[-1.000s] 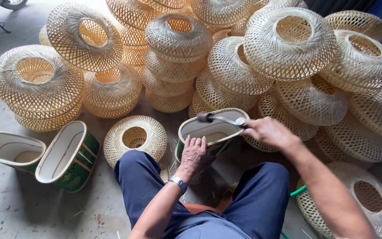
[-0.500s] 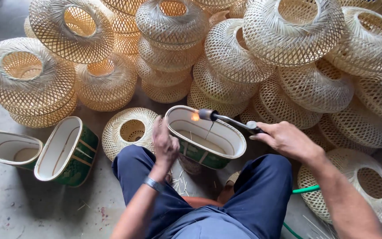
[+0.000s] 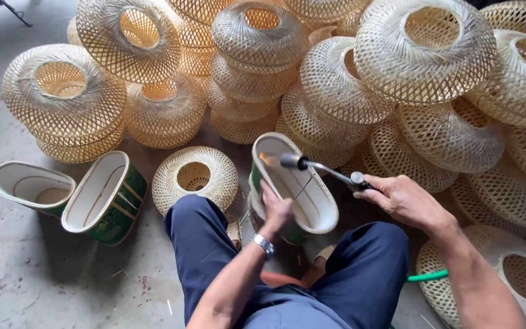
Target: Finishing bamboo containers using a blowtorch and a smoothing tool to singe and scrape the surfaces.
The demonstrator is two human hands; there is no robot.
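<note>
Between the knees of a seated person in blue trousers, on a bare concrete floor [image 3: 25,268], an oval green container [image 3: 293,189] with a pale lining sits tilted, its open mouth turned up toward the camera so the inside wall is exposed. The left hand [image 3: 273,210] grips the container's near rim, fingers closed over the edge, which seems to steady it at that angle. The right hand [image 3: 404,201] is wrapped closed around the handle of a slim metal gas torch [image 3: 321,169], whose nozzle reaches over the far rim with a small flame [image 3: 267,159] at the lining. A green hose [image 3: 427,276] runs out from behind the right leg. Near the floor's left edge lie two similar oval containers [image 3: 68,195] on their sides, mouths open. Just left of the left knee rests one round woven bamboo lampshade [image 3: 195,178]; dozens more bamboo shades [image 3: 348,79] are heaped across the far side and right edge.
</note>
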